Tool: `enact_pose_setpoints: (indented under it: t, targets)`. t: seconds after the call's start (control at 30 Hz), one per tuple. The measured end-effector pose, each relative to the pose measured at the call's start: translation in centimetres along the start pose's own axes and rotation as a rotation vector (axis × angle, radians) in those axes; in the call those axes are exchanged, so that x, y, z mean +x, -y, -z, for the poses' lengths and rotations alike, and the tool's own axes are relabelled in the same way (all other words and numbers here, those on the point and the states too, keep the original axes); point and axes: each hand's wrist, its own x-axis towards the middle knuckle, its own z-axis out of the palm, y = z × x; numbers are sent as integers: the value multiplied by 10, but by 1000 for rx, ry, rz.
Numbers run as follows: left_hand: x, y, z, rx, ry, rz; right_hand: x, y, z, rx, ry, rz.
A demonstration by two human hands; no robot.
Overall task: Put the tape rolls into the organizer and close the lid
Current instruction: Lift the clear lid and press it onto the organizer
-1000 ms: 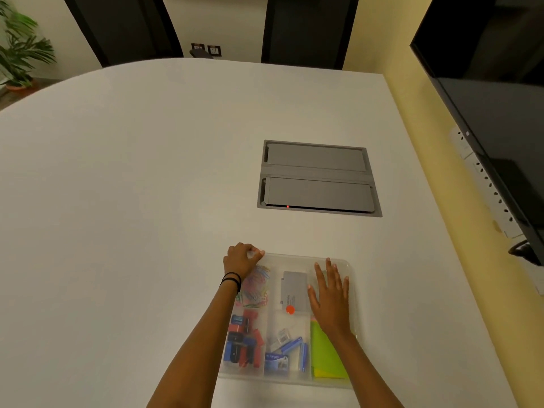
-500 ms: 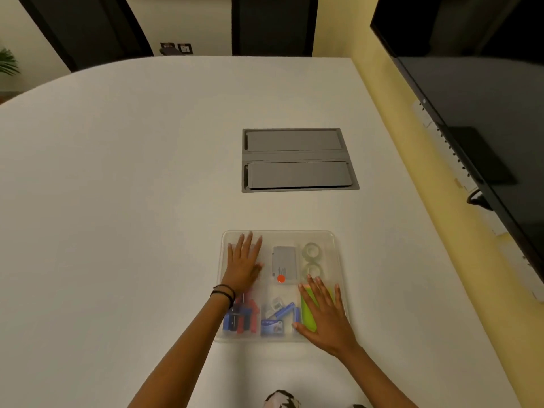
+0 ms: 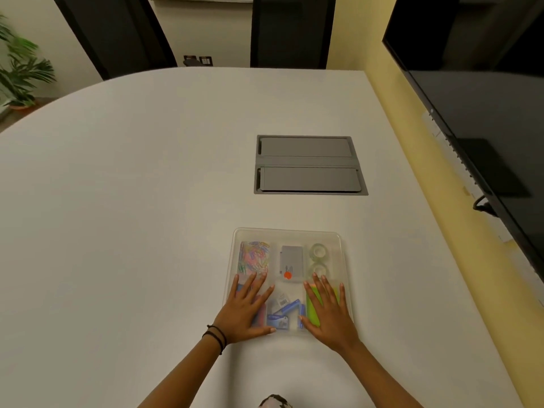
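A clear plastic organizer (image 3: 341, 254) lies on the white table in front of me, its transparent lid down over the compartments. Two clear tape rolls (image 3: 318, 250) (image 3: 319, 270) sit in the far right compartment under the lid. My left hand (image 3: 245, 312) lies flat with fingers spread on the lid's near left part. On the near right part, over a green pad, my right hand (image 3: 326, 312) rests flat too. Neither hand holds anything.
Under the lid are coloured paper clips (image 3: 254, 256), a grey box with a red dot (image 3: 291, 262) and blue items (image 3: 284, 313). A grey cable hatch (image 3: 309, 164) is set into the table beyond. A dark screen (image 3: 485, 113) hangs on the yellow wall at right.
Both hands slid toward me along the lid, from its far part to its near edge. The left hand, curled at the far left corner a second ago, now lies flat.
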Motion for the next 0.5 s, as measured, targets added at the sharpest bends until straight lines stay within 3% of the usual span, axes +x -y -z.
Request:
enact_pose_setpoints:
  t: [0.5]
  targets:
    - [-6,-4,-5,-45,17,58,-1,-2,2,93,-20,40]
